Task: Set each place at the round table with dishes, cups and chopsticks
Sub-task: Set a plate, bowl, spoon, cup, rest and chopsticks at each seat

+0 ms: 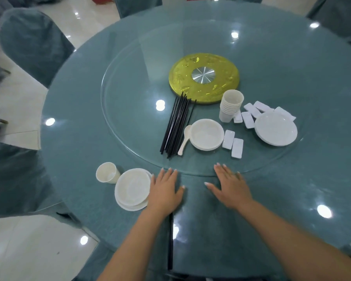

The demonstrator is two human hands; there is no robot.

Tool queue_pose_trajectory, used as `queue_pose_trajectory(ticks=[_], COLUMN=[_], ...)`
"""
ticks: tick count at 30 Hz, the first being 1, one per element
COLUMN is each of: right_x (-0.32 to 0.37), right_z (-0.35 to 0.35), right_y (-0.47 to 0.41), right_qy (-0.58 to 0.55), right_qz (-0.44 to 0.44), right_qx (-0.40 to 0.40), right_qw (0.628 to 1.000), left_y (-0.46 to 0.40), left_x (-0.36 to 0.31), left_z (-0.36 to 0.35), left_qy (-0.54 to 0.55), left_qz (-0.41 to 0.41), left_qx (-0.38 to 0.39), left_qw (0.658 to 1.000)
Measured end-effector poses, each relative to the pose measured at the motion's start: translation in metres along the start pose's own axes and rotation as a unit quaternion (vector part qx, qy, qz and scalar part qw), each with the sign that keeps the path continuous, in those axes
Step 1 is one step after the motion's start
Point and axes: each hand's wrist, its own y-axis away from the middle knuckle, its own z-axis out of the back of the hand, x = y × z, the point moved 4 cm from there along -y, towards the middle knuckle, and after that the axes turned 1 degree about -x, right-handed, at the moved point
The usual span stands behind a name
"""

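Note:
My left hand [165, 189] and my right hand [230, 187] lie flat with fingers spread on the round table [79, 138], holding nothing. Just left of my left hand sit a white bowl on a plate [132, 189] and a white cup [106, 172]. A pair of black chopsticks [170, 242] lies under my left forearm, partly hidden. On the glass turntable [130, 110] lie a bundle of black chopsticks [176, 126], a white spoon [185, 139], a bowl [206, 134], a stack of cups [231, 105], stacked plates [276, 128] and several small white rests [237, 148].
A gold disc with a silver hub [204, 77] marks the turntable's middle. Chairs in blue-grey covers ring the table, one at the upper left [32, 43] and one at the left [10, 177]. Glossy white floor [24, 246] shows beyond the table edge.

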Motion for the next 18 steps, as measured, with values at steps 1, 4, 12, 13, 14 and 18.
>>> queue_pose_trajectory(ticks=[1,4,12,13,14,18], right_x=[-0.002,-0.011,-0.041,-0.046,-0.05,-0.068], right_z=[0.001,0.002,0.009,0.011,0.012,0.019], right_y=[0.0,0.003,0.005,0.005,0.006,0.007], right_qy=[0.006,0.019,0.031,0.028,0.023,0.016], right_qz=[0.005,0.022,0.04,0.039,0.036,0.02], right_qx=[0.006,0.021,0.032,0.034,0.036,0.038], right_qw=[1.0,0.999,0.998,0.998,0.998,0.999], left_y=[-0.005,-0.018,-0.027,-0.026,-0.023,-0.015], left_x=[0.001,0.0,-0.023,-0.026,-0.03,-0.047], left_z=[-0.002,-0.005,-0.021,-0.026,-0.031,-0.049], left_qy=[-0.05,-0.131,-0.187,-0.181,-0.176,-0.168], left_qz=[0.006,0.018,0.018,0.021,0.023,0.02], left_qx=[0.005,0.025,0.069,0.073,0.076,0.079], left_qw=[0.999,0.991,0.98,0.981,0.981,0.982])
